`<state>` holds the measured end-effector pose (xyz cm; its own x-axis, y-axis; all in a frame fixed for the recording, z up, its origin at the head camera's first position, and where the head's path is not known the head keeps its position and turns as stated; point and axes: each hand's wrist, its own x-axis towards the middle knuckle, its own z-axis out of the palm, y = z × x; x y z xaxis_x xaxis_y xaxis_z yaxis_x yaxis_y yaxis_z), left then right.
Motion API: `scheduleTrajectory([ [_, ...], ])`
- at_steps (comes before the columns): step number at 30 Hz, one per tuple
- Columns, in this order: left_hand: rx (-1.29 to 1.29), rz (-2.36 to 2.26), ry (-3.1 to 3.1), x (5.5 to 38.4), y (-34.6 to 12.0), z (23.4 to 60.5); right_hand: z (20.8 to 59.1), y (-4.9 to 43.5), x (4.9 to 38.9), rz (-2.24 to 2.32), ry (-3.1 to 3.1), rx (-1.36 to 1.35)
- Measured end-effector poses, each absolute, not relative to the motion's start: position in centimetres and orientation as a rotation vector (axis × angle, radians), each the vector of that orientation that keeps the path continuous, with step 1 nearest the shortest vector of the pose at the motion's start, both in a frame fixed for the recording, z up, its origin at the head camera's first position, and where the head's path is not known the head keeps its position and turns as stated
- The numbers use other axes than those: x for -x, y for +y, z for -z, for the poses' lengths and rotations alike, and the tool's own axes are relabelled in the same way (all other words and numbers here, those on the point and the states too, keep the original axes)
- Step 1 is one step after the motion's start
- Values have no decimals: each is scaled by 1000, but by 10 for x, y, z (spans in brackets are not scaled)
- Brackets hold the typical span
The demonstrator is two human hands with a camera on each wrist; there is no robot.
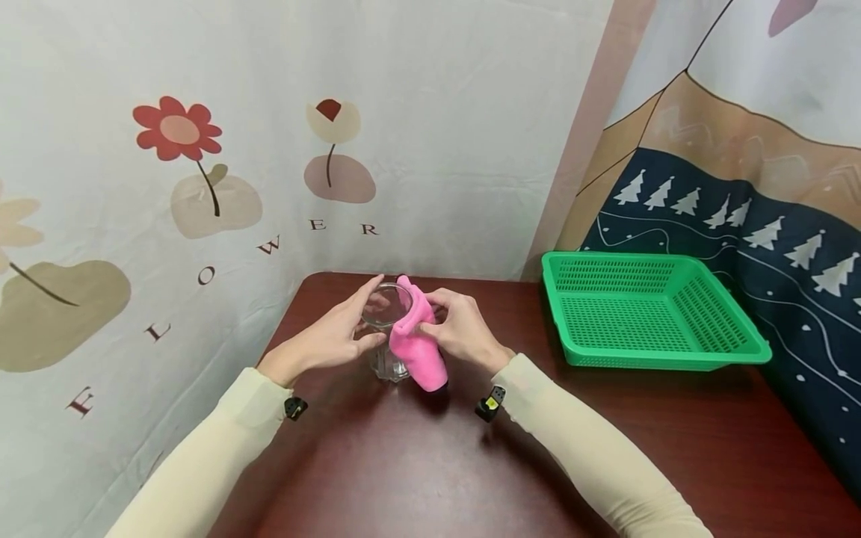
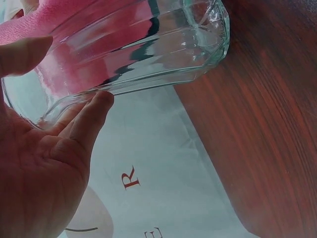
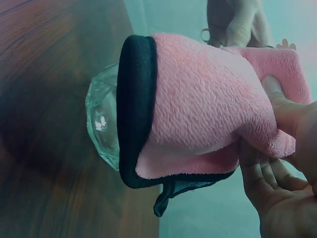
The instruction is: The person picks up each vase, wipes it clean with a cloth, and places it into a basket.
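A clear glass vase (image 1: 389, 365) with a round rim and a faceted base leans slightly at the middle of the far table. My left hand (image 1: 329, 338) holds its left side, thumb in front and fingers round the back, as the left wrist view shows on the glass wall (image 2: 198, 44). In my right hand (image 1: 466, 330) is a pink towel (image 1: 420, 357) with dark edging, pinched between thumb and fingers. The towel lies over the rim and drapes down the vase's right side. From the right wrist, the fluffy cloth (image 3: 198, 99) hides most of the vase.
To the right on the dark red-brown table (image 1: 430, 478) stands a green plastic basket (image 1: 669, 359) with slotted walls. A printed curtain (image 1: 457, 149) hangs right behind the table's far edge and along the left. Both wrists carry small black cameras.
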<state>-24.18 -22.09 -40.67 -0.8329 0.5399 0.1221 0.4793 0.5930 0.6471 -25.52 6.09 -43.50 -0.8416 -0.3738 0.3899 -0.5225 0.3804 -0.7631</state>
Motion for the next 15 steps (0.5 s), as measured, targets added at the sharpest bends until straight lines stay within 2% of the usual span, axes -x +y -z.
scheduleTrajectory([
  [15,-865,-1063,2724,241,-222,407,439,54,259,-1303,-2557,-823],
])
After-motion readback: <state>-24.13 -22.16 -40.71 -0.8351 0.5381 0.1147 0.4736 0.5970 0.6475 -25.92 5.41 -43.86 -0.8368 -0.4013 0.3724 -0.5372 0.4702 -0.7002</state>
